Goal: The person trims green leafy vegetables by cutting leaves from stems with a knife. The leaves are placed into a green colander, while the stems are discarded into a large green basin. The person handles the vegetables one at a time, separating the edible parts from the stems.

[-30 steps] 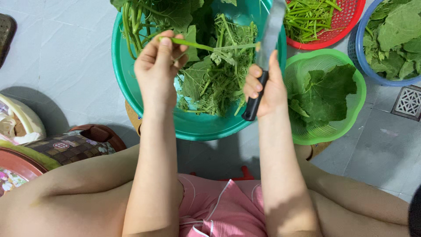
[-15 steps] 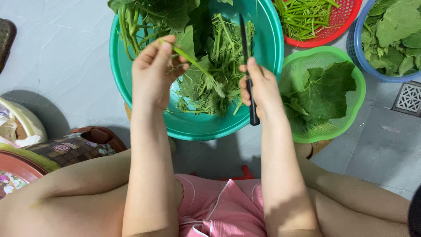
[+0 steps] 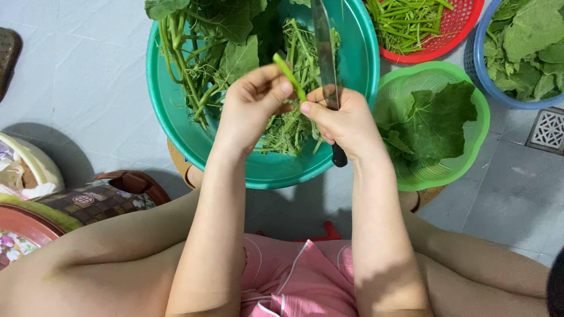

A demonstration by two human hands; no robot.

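Trimming step: left hand (image 3: 249, 108) pinches green stem (image 3: 289, 75); right hand (image 3: 346, 120) grips knife (image 3: 325, 53), over teal basin (image 3: 176, 126). Next: careful, shallow blade contact.

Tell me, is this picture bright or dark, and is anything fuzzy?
Head view: bright, even daylight, soft shadows on the floor beside the teal basin; the left hand, right hand, green stem and knife look sharp; slight bending at the edges.
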